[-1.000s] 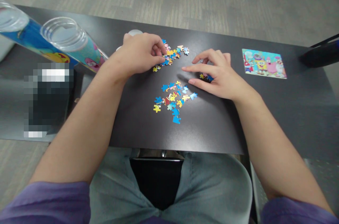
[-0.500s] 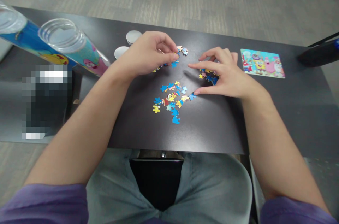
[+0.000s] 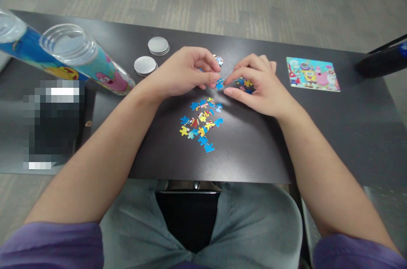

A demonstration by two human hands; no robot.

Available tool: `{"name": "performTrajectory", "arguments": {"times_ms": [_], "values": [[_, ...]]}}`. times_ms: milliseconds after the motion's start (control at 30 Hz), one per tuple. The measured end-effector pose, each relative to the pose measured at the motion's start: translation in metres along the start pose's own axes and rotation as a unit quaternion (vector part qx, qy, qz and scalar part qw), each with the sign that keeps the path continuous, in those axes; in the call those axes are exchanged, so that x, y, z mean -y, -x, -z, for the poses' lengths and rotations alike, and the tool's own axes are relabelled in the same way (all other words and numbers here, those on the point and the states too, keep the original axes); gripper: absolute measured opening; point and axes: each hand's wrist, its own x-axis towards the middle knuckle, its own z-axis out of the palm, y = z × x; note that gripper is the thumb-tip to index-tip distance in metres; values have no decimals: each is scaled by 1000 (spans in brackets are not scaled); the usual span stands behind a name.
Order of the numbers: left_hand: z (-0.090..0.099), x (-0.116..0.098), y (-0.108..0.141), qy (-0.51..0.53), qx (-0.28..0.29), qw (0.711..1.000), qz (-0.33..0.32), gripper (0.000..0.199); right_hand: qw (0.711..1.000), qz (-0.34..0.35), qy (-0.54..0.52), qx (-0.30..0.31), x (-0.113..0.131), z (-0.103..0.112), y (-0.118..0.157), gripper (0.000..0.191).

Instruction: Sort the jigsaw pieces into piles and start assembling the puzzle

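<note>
A blue jigsaw puzzle piece (image 3: 219, 84) shows at the fingertips of my left hand (image 3: 192, 70), whose thumb and fingers are pinched together. Just to its right is my right hand (image 3: 256, 82), thumb and index finger apart, with nothing visible between them. Below both hands lies a loose group of blue, yellow and red puzzle pieces (image 3: 203, 117) on the dark table (image 3: 248, 146). More pieces (image 3: 244, 82) sit partly hidden behind my right hand. A few others (image 3: 218, 60) are beyond my left fingers, partly covered.
Two clear-topped printed tubes (image 3: 71, 44) stand at the left, near two small stacks of white discs (image 3: 158, 45). A pixelated dark object (image 3: 54, 124) lies at the left. The cartoon picture card (image 3: 313, 74) is on the right, before a black cylindrical object (image 3: 381, 63).
My right hand has moved left from the loose group toward my left hand, and its thumb and index finger are closer together. The blue piece near its thumb has shifted left, toward the group.
</note>
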Motion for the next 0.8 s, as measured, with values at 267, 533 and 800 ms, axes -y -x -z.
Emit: {"name": "performTrajectory", "arguments": {"times_ms": [267,533,800], "values": [[-5,-3,1,-64,-20,998,-13,12,997,-22,-67,-11,-5,-11,-6,40],[7,-3,4,-251,-106,962,-33,23,1000,-20,-19,14,0,-8,-5,22],[26,-16,7,-323,-178,928,55,59,1000,4,4,-6,-4,-15,-2,22]]}}
